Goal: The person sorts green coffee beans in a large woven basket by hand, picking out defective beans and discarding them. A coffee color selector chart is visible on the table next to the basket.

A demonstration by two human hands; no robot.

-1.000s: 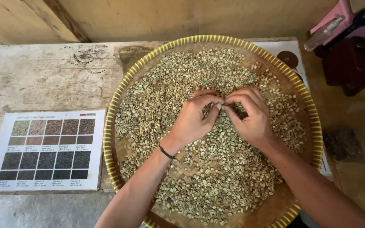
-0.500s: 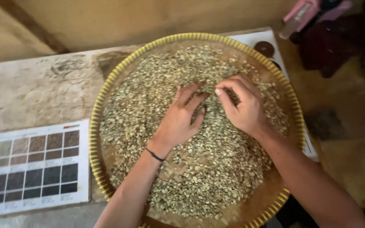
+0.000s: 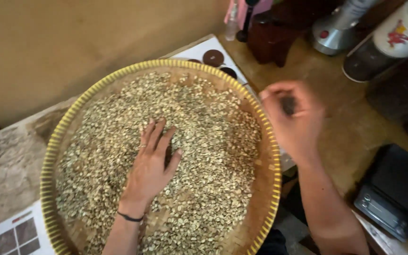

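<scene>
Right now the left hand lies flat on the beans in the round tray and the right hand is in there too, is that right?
Not quite. The left hand does lie flat on the beans in the tray, but the right hand is outside it, raised past the rim, fingers curled. The head view shows this.

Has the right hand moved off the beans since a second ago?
Yes. The right hand has left the beans and now sits outside the tray's yellow rim, fingers curled; the left hand rests on the beans.
</scene>
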